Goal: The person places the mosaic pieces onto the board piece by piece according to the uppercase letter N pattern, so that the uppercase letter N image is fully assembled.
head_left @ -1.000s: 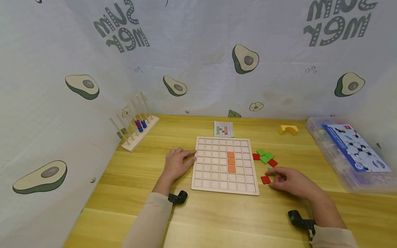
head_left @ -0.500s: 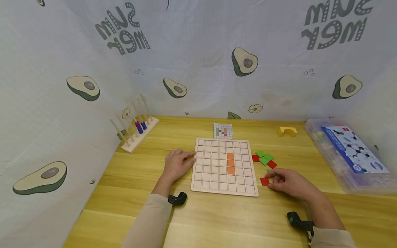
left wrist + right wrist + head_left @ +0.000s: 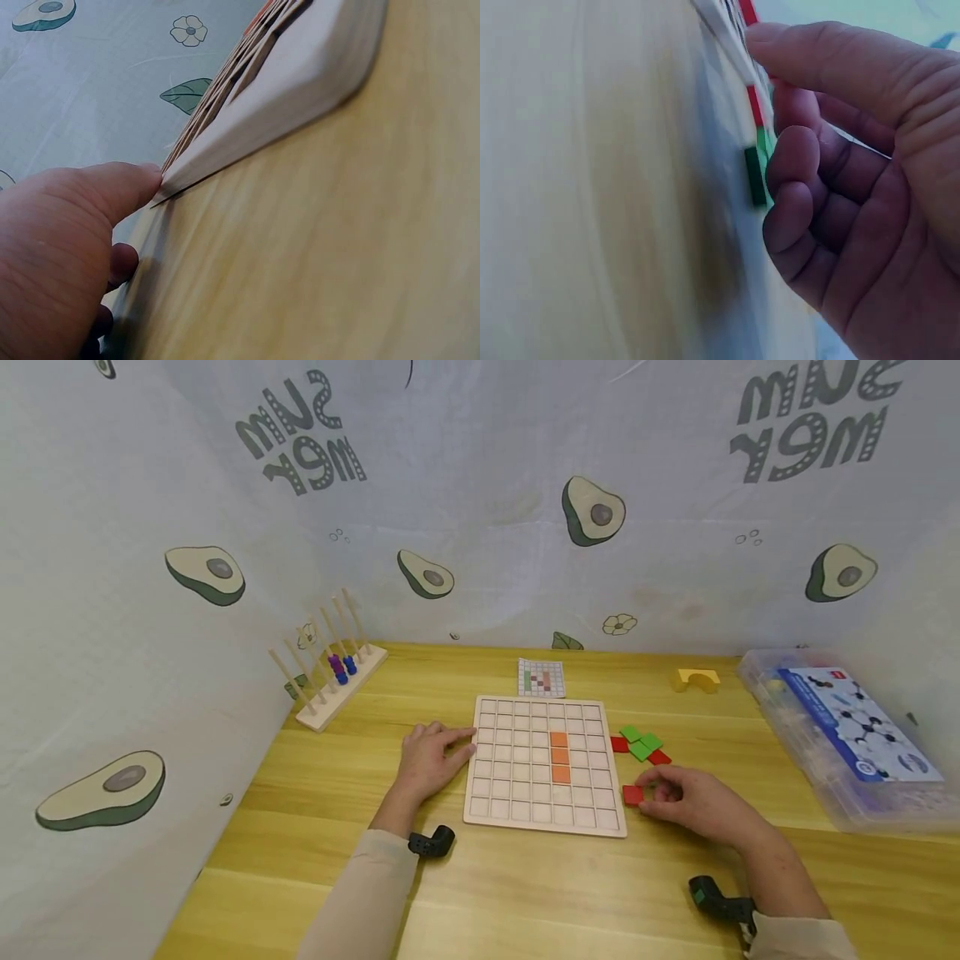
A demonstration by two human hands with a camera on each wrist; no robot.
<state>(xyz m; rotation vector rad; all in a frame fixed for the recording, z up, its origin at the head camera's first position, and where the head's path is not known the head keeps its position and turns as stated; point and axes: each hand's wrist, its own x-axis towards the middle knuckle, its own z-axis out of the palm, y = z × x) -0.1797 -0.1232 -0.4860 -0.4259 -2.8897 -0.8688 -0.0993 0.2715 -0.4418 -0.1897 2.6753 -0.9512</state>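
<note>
A square wooden grid board [image 3: 511,810] lies flat, with a column of orange tiles [image 3: 559,757] in its cells. My left hand [image 3: 429,760] rests at the board's left edge, thumb tip against the rim in the left wrist view. Just off the right edge, my right hand [image 3: 693,802] pinches a red square tile [image 3: 633,795] between thumb and finger; its other fingers are curled. Behind that hand, green tiles [image 3: 641,750] and red tiles [image 3: 659,757] lie loosely grouped. A green tile [image 3: 755,178] shows past the fingers in the right wrist view, mostly hidden from the head view.
A printed grid card [image 3: 541,678] lies beyond the board. At the left stands a peg rack [image 3: 342,692] with purple and blue beads. A yellow arch block [image 3: 697,679] sits at back right, near a clear plastic box [image 3: 810,752] bearing a blue-and-white booklet.
My right hand has slid slightly left with the red tile, bringing it close to the board's right edge. My left hand holds its place.
</note>
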